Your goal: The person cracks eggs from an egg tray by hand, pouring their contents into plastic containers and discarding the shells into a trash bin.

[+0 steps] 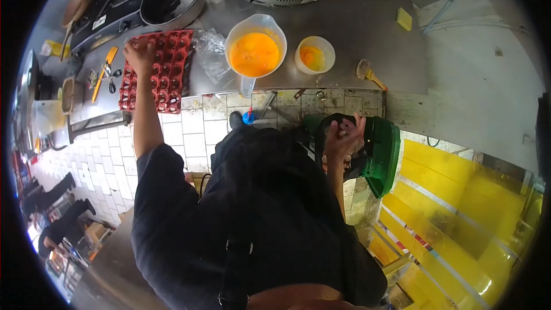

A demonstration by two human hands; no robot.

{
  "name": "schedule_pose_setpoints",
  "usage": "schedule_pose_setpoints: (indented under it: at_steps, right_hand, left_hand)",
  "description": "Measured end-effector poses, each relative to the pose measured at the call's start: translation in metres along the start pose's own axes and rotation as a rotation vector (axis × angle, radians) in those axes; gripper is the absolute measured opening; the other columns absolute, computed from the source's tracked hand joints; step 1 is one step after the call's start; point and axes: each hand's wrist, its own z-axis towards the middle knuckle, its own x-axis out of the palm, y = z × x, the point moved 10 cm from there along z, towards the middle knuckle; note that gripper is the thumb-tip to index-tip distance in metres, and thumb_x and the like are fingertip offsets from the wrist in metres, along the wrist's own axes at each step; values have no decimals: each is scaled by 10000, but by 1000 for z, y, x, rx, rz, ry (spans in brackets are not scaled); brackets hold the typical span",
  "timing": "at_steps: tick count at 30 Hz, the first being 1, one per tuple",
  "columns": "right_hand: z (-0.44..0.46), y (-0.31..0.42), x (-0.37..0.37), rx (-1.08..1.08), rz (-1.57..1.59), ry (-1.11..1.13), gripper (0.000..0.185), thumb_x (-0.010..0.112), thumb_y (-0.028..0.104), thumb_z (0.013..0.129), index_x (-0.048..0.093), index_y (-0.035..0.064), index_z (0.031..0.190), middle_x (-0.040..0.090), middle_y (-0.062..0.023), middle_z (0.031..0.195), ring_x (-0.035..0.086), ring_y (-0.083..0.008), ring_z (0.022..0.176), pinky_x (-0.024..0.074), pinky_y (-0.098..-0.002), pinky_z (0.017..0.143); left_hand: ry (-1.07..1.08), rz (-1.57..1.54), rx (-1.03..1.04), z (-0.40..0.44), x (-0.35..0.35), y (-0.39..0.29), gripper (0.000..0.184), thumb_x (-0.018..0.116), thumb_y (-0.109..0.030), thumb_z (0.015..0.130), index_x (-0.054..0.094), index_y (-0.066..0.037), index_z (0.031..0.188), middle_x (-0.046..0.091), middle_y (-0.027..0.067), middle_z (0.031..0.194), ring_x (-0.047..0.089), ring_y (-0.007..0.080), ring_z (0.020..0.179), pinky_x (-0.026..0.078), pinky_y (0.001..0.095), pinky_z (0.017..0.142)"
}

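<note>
My left hand [139,54] is at the far left part of a red egg tray [169,69], fingers curled down into its cells. What they hold, if anything, is hidden under the hand. The tray lies on the steel counter and overhangs its front edge. My right hand [346,138] is over a green bin [385,158] lined with a black bag, its fingers apart. Pale eggshells show in the bag. A white measuring jug [247,83] holds orange-yellow beaten egg [254,54]. To its right, a small white tub [330,57] contains a cracked egg with its yolk [310,56].
A black round pan [172,0] stands behind the tray, beside a stove. Clear plastic wrap [211,54] lies between tray and jug. A brush [372,74], a yellow sponge [404,19] and an orange spatula [105,73] rest on the counter. Other people are at the lower left.
</note>
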Motion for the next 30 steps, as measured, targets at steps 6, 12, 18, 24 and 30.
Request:
schedule_pose_setpoints:
  at_steps: [6,12,18,24,30]
  right_hand:
    - [28,119,55,-231,146,375,655,768,153,816,471,18,1385,454,-230,1431,630,-270,1034,523,-372,860]
    - [31,187,101,-176,437,740,814,760,111,809,341,63,1506,498,-195,1384,565,-342,1202,487,-406,977]
    - [66,109,73,-211,210,397,528,693,87,872,500,46,1362,580,-192,1264,618,-322,1109,496,-402,947]
    - [86,-54,75,-134,151,63,445,712,258,916,568,62,1288,625,-165,1135,667,-321,927,548,-396,778]
    - [80,-66,85,-234,-167,63,402,665,347,943,578,102,1249,616,-128,1075,646,-327,835,538,-410,711]
  left_hand:
    - [192,-1117,-392,-8,-21,-78,296,605,50,865,466,-74,1095,558,65,1071,604,161,1007,540,295,850]
    - [1260,-1501,-24,-118,-64,-371,520,707,-12,722,472,-86,1180,495,34,1152,541,161,1128,485,336,960]
    - [1270,-1605,-267,-168,-42,-453,486,730,-37,835,471,-83,1243,525,24,1207,534,143,1141,466,327,972]
    - [1050,-1480,-162,-148,-24,-449,387,739,-120,871,533,-90,1197,592,9,1141,587,131,1027,472,275,918]
    - [1061,-1054,162,-141,-37,-464,340,715,-150,878,579,-48,1173,641,121,1100,651,229,958,514,328,862]
